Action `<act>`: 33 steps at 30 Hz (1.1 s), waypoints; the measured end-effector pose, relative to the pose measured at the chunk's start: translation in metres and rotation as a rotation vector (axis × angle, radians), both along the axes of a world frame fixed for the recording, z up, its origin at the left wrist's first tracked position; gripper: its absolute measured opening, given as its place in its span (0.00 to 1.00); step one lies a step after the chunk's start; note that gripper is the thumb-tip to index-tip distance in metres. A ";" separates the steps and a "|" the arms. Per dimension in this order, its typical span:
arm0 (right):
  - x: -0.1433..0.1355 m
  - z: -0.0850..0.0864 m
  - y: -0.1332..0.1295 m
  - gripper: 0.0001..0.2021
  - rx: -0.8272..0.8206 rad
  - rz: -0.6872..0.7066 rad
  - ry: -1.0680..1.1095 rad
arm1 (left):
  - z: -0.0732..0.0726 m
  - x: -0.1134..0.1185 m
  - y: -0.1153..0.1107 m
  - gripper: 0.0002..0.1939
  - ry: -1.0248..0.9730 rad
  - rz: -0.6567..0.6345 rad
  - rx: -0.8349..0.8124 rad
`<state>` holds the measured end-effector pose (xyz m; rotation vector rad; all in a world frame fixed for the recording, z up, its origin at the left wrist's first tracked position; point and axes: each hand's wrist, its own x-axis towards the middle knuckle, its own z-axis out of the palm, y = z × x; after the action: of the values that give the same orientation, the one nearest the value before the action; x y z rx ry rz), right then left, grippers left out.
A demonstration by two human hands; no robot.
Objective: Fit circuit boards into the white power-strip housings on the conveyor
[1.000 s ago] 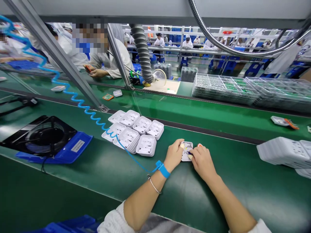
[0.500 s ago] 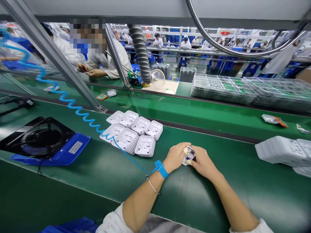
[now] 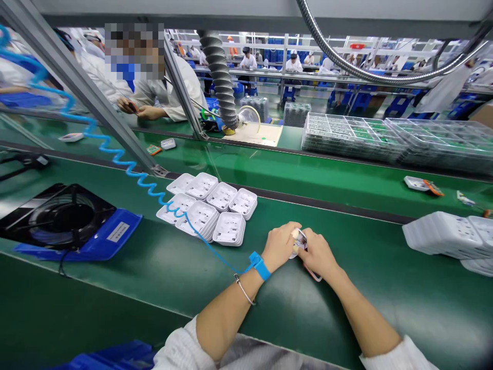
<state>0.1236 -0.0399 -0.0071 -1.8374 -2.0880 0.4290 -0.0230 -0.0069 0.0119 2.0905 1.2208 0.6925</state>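
- and here are your two hands, close together over the worktop (image 3: pixel 370 293), fingers bent in around one small white housing (image 3: pixel 293 254).
- your left hand (image 3: pixel 282 247) has it pinched on the left side, with pale coverings on the fingertips.
- your right hand (image 3: pixel 319 255) closes on it from the other side, thumb low, fingers curled over the top; they hide much of the inside.
- poking out below that right hand, look, an orange-and-white piece (image 3: pixel 315 274); whether your palm grips it, i can't tell.
- round your left wrist sits a blue strap (image 3: pixel 260 265), with a thin bracelet (image 3: pixel 243 291) further up the arm.
- from that strap a blue cord (image 3: pixel 208 247) runs left, coiling up past the metal post (image 3: pixel 82 85).
- just left of your hands, stacks of white housings (image 3: pixel 204 213), open sides up, packed side by side.
- well over to the right, more white stacks (image 3: pixel 442 235), leaning.
- far left, a black fan (image 3: pixel 71 218) lies on a blue tray (image 3: pixel 117 237).
- beyond the dark ledge, a green strip (image 3: pixel 269 172) carries a white case (image 3: pixel 415 183) with an orange part (image 3: pixel 434 188) against it.
- across from you, a co-worker's hands (image 3: pixel 148 111) hold a small orange item (image 3: pixel 133 106), near a ribbed grey duct (image 3: pixel 221 77).
- further right, clear trays (image 3: pixel 346 133) rise in piles.
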 end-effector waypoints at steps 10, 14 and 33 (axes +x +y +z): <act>0.034 0.004 0.003 0.16 -0.073 0.036 0.469 | -0.013 -0.006 0.008 0.16 -0.113 0.151 -0.107; 0.026 0.007 -0.002 0.17 -0.038 0.077 0.399 | -0.010 -0.008 0.010 0.16 -0.162 0.205 -0.128; 0.063 0.029 0.130 0.20 0.101 -0.321 0.434 | -0.010 -0.011 0.012 0.13 -0.311 0.201 -0.045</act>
<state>0.1862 0.0904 0.0214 -1.7851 -1.4755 0.5662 -0.0336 0.0049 0.0022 1.7577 1.2626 1.0279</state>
